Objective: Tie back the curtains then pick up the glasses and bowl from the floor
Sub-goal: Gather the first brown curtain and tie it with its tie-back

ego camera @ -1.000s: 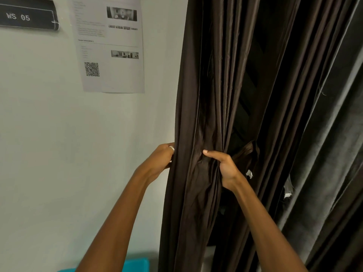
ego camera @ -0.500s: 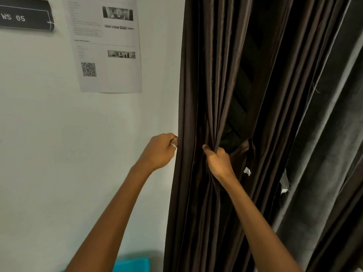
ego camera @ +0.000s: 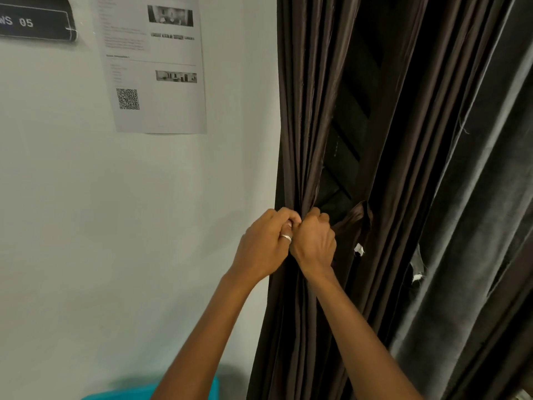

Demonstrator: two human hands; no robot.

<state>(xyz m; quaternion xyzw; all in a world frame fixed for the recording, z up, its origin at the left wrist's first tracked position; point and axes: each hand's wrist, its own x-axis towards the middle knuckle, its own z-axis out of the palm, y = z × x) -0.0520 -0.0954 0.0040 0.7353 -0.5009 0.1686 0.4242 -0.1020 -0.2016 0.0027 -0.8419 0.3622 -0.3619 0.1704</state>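
Left hand (ego camera: 265,243), right hand (ego camera: 313,241) on curtain (ego camera: 302,111), fingertips hidden

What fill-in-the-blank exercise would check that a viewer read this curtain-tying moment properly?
1. The left hand wears a ____ on one finger.
2. It meets the right hand at the brown curtain, which hangs to the ____ of the printed sheet.
3. That sheet carries a ____ code.
4. The dark sign reads WS ____.
Missing words: ring; right; QR; 05.
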